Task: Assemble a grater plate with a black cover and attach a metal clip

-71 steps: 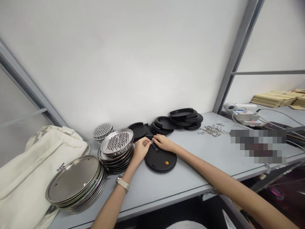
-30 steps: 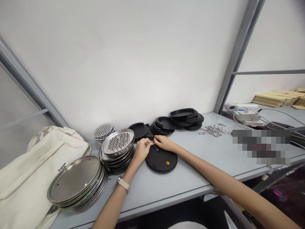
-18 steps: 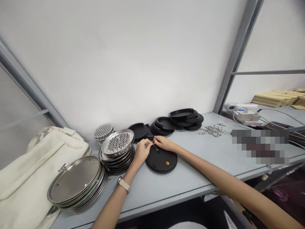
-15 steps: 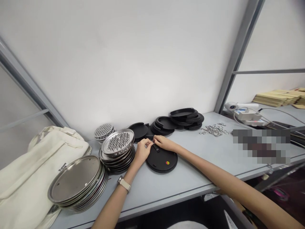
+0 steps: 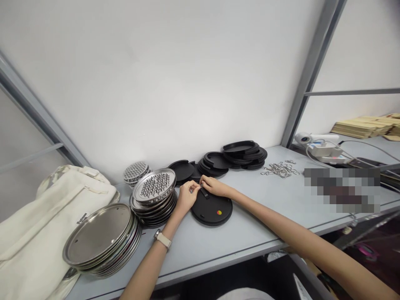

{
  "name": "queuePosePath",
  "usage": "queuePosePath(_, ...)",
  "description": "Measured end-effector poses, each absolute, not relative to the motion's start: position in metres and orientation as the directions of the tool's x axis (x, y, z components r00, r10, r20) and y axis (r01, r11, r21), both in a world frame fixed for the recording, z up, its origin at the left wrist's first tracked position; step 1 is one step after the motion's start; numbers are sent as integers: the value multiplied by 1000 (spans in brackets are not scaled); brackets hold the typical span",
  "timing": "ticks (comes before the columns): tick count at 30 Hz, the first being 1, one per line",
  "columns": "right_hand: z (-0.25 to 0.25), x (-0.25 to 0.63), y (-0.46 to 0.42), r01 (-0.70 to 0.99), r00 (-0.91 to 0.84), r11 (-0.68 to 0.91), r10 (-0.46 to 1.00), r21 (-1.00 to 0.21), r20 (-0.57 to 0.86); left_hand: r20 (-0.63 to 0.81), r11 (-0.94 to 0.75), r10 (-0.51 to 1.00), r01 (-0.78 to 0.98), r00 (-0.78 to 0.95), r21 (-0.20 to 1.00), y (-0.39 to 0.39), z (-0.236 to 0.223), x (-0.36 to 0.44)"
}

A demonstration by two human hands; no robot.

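Note:
A black round disc (image 5: 212,210) with a red-and-yellow round sticker lies flat on the table. Across its upper part runs a short black strap (image 5: 205,193). At the strap's far end my left hand (image 5: 189,195) pinches with thumb and forefinger; a small bit between the fingertips is too tiny to name. My right hand (image 5: 214,186) meets it there, fingers curled and closed at the disc's far edge, covering what they grip. Left of my hands stands a stack of round metal graters (image 5: 156,186), the top one tilted.
Black round holders (image 5: 240,154) are piled along the wall. Small metal clips (image 5: 281,168) lie heaped on the right of the table (image 5: 259,196). Round metal plates (image 5: 98,235) and a cream bag (image 5: 40,225) are at left. A white device with cables (image 5: 328,152) sits far right.
Both hands stay pinched together at the strap's end, with only a slight shift of the fingers. The disc and stacks keep their places.

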State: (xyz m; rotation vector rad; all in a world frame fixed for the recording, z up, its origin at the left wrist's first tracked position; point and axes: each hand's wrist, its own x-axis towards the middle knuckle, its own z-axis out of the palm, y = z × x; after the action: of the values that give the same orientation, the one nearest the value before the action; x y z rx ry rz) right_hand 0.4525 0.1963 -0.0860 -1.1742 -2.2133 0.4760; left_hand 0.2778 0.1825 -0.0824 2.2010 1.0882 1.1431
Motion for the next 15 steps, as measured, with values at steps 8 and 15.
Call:
queuePosePath(8, -84, 454, 193, 625, -421, 532, 846, -571, 328, 492, -599, 801, 430, 342, 676, 182, -83, 279)
queuePosePath(15, -84, 453, 191, 640, -364, 504, 864, -581, 348, 491, -593, 805, 435, 334, 678, 181, -82, 278)
